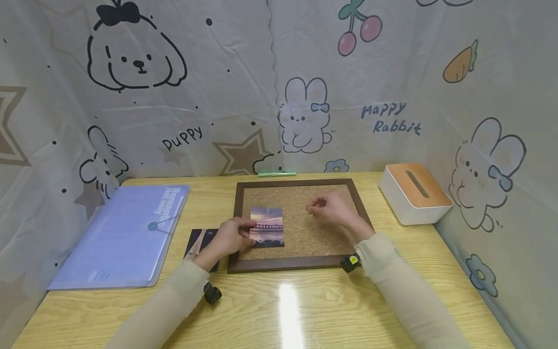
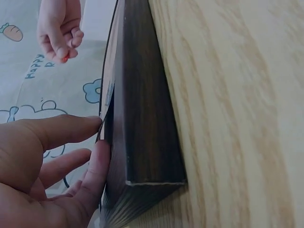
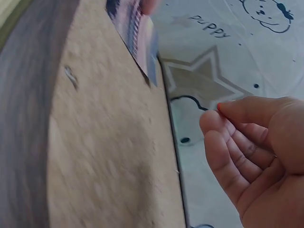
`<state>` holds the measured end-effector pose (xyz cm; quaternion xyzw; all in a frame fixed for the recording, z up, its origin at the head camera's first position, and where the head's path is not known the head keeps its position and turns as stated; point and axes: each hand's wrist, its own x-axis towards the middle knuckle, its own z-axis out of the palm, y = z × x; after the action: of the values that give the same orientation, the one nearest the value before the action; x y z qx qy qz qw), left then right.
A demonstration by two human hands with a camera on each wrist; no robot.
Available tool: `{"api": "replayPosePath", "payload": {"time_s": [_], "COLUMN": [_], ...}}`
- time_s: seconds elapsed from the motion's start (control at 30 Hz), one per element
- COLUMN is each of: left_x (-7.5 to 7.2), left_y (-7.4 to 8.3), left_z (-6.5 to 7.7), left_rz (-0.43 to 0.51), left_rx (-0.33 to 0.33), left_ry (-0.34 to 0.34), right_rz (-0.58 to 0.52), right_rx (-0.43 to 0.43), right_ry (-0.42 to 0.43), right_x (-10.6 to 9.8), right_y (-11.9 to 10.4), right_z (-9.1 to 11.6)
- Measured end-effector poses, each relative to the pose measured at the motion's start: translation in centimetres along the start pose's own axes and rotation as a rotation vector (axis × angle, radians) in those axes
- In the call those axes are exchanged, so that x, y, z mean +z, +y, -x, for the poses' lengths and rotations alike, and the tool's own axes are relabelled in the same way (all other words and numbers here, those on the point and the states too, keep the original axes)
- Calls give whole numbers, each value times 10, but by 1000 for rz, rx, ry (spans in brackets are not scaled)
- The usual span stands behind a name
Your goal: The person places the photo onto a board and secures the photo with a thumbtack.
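A photo (image 1: 267, 227) of a purple sunset over water lies against the left part of a framed cork board (image 1: 305, 264). My left hand (image 1: 232, 236) pinches the photo's left edge between thumb and finger, by the board's left frame. Over the right half of the cork, my right hand (image 1: 332, 209) is raised, apart from the photo. Between its thumb and fingertip it pinches a tiny red-orange thing (image 3: 220, 107); the fingers hide most of it, so its kind is unclear. A second, dark photo (image 1: 201, 240) with a tower lies left of the board, partly behind my left hand.
A lilac document folder (image 1: 126, 232) lies on the left of the wooden table (image 1: 253, 310). A white tissue box (image 1: 410, 198) with a wooden lid stands at the right. Behind the board lies a green pen (image 1: 276, 174), near the patterned curtain (image 1: 244, 72).
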<state>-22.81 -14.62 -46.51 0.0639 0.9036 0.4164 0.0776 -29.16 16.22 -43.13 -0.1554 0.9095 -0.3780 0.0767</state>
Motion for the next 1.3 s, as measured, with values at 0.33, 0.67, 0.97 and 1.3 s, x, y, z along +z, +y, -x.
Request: {"api": "replayPosePath", "payload": {"time_s": [0.33, 0.67, 0.97, 1.3], "left_x": [3, 3, 2, 1], "left_y": [1, 2, 4, 3], "left_z": [-1, -4, -5, -5], "left_rz": [-74, -135, -195, -194], "left_rx": [43, 60, 90, 97], "left_ry": [-5, -8, 0, 1], "right_rz": [-97, -100, -121, -111], "right_rx": [18, -12, -9, 15], "right_ry": [-83, -119, -149, -176], "right_x": [33, 56, 71, 80], "right_y": [-13, -19, -24, -29], "right_z": [-18, -38, -48, -60]}}
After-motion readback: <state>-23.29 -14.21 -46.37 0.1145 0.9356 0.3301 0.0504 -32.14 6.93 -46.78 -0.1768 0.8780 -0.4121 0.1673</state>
